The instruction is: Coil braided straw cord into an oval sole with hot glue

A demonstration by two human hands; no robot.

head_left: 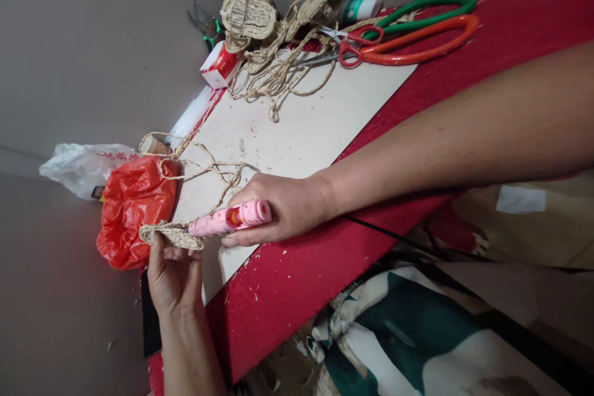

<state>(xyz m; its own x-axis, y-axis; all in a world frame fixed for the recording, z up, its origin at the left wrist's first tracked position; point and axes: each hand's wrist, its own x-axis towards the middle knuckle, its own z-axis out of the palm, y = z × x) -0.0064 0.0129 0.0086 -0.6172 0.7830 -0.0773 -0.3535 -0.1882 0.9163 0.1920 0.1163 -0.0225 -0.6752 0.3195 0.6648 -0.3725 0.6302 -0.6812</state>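
My left hand [175, 278] comes up from the bottom, its thumb and fingers closed on a small flat piece of coiled straw braid [174, 236]. My right hand [288, 207] reaches in from the right, wrapped around a pink hot glue gun [229, 218]. The gun's front end meets the near end of the braided piece; whether it touches cannot be made out. From beside my hands a loose straw cord [213, 166] trails over the white board [278, 136]. A black cable [390, 234] runs off behind my right wrist.
Bundled straw braids [250, 15] lie along the wall, with large scissors [427, 43] and small red-handled scissors [350, 46] beside them. A red plastic bag [134, 210], a white bag [88, 167] and a red-and-white box [220, 67] stand near the far edge. Red cloth [288, 297] covers the table.
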